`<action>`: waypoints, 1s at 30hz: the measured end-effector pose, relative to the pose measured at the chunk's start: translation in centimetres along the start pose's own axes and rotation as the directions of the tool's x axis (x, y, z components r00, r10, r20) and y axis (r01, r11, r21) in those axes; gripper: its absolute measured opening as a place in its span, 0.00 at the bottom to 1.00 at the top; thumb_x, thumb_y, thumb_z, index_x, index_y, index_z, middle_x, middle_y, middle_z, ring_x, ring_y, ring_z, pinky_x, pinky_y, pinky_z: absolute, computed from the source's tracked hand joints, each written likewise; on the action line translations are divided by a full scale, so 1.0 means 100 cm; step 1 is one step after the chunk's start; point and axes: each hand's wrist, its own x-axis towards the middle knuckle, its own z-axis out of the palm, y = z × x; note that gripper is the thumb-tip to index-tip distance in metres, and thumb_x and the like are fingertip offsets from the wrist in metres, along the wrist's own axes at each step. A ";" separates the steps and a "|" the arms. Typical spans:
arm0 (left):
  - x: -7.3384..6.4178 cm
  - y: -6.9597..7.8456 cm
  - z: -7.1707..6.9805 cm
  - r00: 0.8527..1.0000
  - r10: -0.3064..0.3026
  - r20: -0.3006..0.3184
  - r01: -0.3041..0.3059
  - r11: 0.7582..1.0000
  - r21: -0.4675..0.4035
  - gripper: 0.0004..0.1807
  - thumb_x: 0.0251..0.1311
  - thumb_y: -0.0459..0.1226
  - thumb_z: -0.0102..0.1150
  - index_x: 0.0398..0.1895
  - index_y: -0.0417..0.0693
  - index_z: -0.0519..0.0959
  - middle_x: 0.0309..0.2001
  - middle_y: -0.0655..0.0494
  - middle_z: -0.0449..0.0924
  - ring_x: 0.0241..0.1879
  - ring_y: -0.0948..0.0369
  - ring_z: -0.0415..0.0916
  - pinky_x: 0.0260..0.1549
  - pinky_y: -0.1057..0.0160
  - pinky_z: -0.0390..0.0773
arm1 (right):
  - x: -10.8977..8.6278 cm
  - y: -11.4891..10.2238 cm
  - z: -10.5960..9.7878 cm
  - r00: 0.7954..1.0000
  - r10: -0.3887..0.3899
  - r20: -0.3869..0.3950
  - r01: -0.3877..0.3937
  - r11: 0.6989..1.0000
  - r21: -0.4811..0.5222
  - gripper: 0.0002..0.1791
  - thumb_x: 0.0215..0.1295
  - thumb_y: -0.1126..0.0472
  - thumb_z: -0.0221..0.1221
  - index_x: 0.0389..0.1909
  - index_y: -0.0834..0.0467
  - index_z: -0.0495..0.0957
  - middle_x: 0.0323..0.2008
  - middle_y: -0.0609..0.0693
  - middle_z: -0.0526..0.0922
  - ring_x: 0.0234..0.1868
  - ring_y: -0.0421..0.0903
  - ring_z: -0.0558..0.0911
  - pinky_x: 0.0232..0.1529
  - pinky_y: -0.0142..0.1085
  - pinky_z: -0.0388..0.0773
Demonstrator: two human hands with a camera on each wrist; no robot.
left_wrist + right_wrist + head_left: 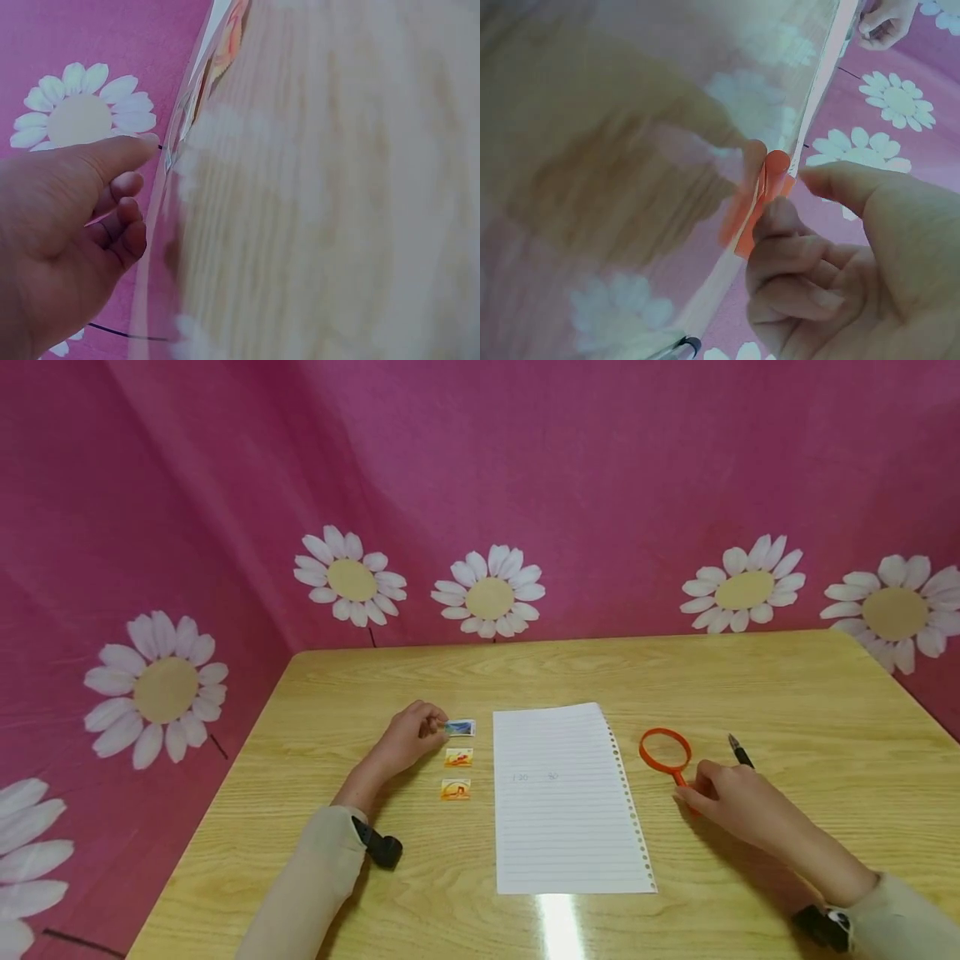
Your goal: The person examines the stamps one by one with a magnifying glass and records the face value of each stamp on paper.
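Note:
My left hand [411, 735] pinches the left edge of a blue postage stamp [461, 727] between thumb and forefinger; the forefinger is mostly hidden behind the thumb in the left wrist view. Two orange-and-yellow stamps [459, 757] lie below it in a column, the lowest one [456, 790] nearest me. My right hand [738, 797] grips the handle of an orange magnifying glass [643, 750] with thumb and forefinger. Its round lens points away from me, low over the table. The orange handle [776, 162] shows between the fingertips in the right wrist view.
A lined sheet of paper [570, 835] with punched holes along its right edge lies between the hands, with faint handwritten numbers on it. A black pen [740, 751] lies just beyond my right hand, partly covered by it. The wooden table [375, 902] meets a pink flowered curtain [600, 485] behind.

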 end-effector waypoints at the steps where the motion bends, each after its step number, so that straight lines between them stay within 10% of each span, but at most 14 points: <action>1: -0.001 0.001 0.000 1.000 0.000 -0.007 0.000 1.000 0.000 0.11 0.64 0.34 0.61 0.47 0.39 0.77 0.37 0.50 0.70 0.35 0.58 0.65 0.38 0.64 0.67 | 0.000 0.001 0.000 1.000 -0.007 -0.018 0.007 1.000 0.000 0.13 0.61 0.59 0.65 0.23 0.56 0.72 0.16 0.42 0.71 0.17 0.34 0.63 0.21 0.29 0.62; 14: -0.028 0.032 0.009 0.993 0.098 0.070 -0.100 0.995 0.020 0.12 0.65 0.35 0.60 0.49 0.41 0.77 0.37 0.51 0.71 0.31 0.63 0.64 0.31 0.71 0.67 | 0.003 0.018 -0.001 0.990 -0.043 -0.138 0.047 0.999 0.028 0.09 0.59 0.67 0.65 0.30 0.63 0.72 0.18 0.45 0.72 0.17 0.31 0.63 0.18 0.28 0.63; 30: -0.073 0.072 0.028 0.939 0.278 0.201 -0.281 0.960 -0.013 0.10 0.64 0.33 0.61 0.46 0.40 0.78 0.36 0.50 0.73 0.34 0.61 0.68 0.37 0.71 0.71 | 0.013 0.054 -0.013 0.976 -0.082 -0.203 0.077 0.996 -0.033 0.09 0.58 0.71 0.64 0.32 0.67 0.71 0.18 0.46 0.70 0.18 0.30 0.59 0.19 0.29 0.60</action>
